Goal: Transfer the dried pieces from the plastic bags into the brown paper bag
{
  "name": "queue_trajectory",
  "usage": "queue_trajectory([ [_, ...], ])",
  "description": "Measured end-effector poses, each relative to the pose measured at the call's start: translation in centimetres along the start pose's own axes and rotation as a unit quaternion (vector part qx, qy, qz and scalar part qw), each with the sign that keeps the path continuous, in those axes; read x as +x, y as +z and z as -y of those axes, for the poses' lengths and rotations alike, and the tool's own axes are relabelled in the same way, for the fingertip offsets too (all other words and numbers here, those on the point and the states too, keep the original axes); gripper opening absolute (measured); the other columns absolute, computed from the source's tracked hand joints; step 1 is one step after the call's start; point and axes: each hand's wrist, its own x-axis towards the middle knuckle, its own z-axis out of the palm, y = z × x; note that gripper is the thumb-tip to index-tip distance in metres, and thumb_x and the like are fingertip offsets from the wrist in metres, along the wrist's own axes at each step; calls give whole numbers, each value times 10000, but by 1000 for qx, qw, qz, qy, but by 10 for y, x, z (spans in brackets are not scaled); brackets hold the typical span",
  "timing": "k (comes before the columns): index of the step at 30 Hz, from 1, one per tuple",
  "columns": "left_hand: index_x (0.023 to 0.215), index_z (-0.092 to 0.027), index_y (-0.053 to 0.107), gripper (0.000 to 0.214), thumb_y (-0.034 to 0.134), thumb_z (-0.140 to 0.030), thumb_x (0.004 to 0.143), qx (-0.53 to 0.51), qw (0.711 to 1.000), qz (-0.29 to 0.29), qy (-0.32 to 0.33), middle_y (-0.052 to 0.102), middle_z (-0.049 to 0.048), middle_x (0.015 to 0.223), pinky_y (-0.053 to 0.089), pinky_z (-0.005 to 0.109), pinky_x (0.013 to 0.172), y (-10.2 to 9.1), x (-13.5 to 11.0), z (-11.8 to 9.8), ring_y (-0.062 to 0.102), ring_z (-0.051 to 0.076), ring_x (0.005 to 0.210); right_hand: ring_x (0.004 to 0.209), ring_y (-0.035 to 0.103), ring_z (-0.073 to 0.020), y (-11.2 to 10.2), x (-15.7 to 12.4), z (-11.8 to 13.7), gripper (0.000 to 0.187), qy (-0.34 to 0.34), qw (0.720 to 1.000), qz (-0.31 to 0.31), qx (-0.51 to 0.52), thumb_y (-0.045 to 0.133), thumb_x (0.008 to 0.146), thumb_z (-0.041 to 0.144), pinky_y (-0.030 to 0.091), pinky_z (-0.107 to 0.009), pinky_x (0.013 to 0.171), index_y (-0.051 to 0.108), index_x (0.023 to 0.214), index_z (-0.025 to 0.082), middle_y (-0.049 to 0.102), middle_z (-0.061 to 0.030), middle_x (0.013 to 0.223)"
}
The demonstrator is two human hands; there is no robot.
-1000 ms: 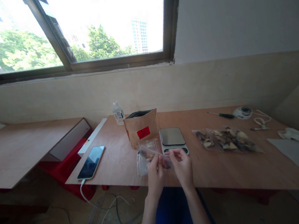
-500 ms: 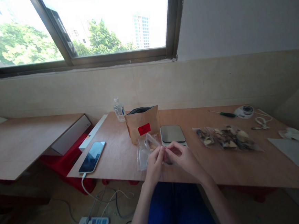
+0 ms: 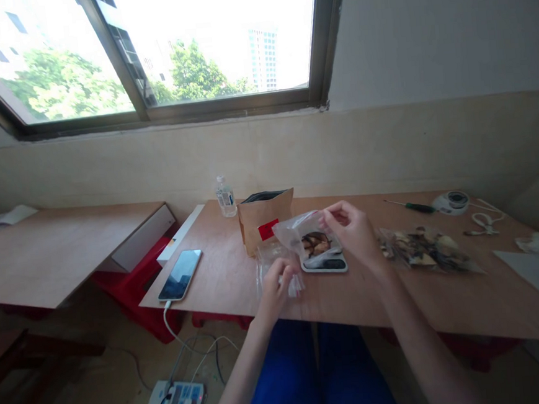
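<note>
My right hand (image 3: 353, 229) pinches the top edge of a clear plastic zip bag (image 3: 294, 228) with brown dried slices (image 3: 317, 243) inside, which look like dried mushroom. The bag hangs over a small flat kitchen scale (image 3: 328, 266) and hides most of its plate. Lower and to the left, my left hand (image 3: 279, 281) is apart from that bag, its fingers loosely bent with a gap between them. It hovers in front of a stack of clear plastic bags (image 3: 265, 264). Behind stands a brown paper pouch (image 3: 256, 218) with a red label, its top open.
Filled clear bags of dried pieces (image 3: 425, 249) lie to the right. Farther back are a screwdriver (image 3: 419, 207), a white camera (image 3: 450, 203) and a cable (image 3: 486, 223). On the left are a plugged-in phone (image 3: 181, 275) and a water bottle (image 3: 225, 198). A power strip (image 3: 177, 396) lies on the floor.
My hands have parted. The right hand has lifted the filled bag up and right over the scale, while the left has let go of it. The view has shifted slightly left.
</note>
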Motion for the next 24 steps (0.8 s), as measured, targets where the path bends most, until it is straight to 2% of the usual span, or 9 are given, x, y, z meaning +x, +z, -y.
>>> queue_trajectory([
  [2,1063,-166,512,297,427,-388,884,-83,996,12,-14,623,90,1009,450,302,815,-2,7,19,597,175,927,607,628,-151,8,10,1,257,14,999,41,33,582,771,436,515,-271,580,561,758,180,651,-26,674],
  [3,1138,-170,471,364,501,-386,847,-119,992,26,-23,615,104,1071,454,323,844,-3,12,27,596,189,975,583,617,-142,13,15,0,276,27,996,66,53,596,753,451,513,-263,556,560,753,177,643,-18,655],
  [6,1197,-177,446,547,664,-348,725,-199,977,55,-51,605,120,1147,464,364,877,-3,26,43,597,223,1023,529,583,-119,28,29,-13,299,72,982,148,93,619,717,460,500,-247,509,563,741,167,624,3,626],
  [8,1181,-172,480,567,706,-326,684,-215,973,45,-66,622,115,1132,465,375,883,-4,33,46,608,231,1008,508,562,-109,37,36,-27,276,78,977,185,77,600,733,434,488,-246,504,566,728,160,616,6,623],
  [10,1157,-160,517,554,726,-312,667,-206,975,34,-73,641,110,1106,461,381,889,-5,40,50,615,233,992,549,565,-114,44,38,-40,230,43,982,179,26,579,756,384,486,-254,544,578,735,155,620,-4,656],
  [13,1084,-131,574,476,719,-332,678,-196,976,25,-94,665,119,1059,475,374,859,-5,46,64,625,242,966,744,587,-148,51,35,-52,154,-66,990,101,-75,584,757,274,485,-279,667,599,846,149,630,-50,850],
  [15,1055,-119,589,455,715,-344,681,-202,972,16,-117,679,123,1021,488,357,822,-3,48,78,637,240,932,801,580,-153,52,30,-54,117,-125,979,108,-116,564,768,204,475,-280,709,598,868,154,615,-58,899],
  [19,1034,-134,600,429,715,-345,678,-205,968,-11,-144,691,101,985,502,328,771,2,46,103,652,218,864,740,592,-146,54,23,-51,101,-135,932,297,-159,526,788,126,465,-263,702,620,797,158,636,-42,815],
  [24,1078,-179,613,401,687,-305,704,-209,970,-22,-124,680,85,1048,493,343,831,4,42,107,636,229,950,942,588,-185,62,25,-52,250,-131,864,460,-155,619,757,182,449,-277,826,626,1004,148,639,-86,1055],
])
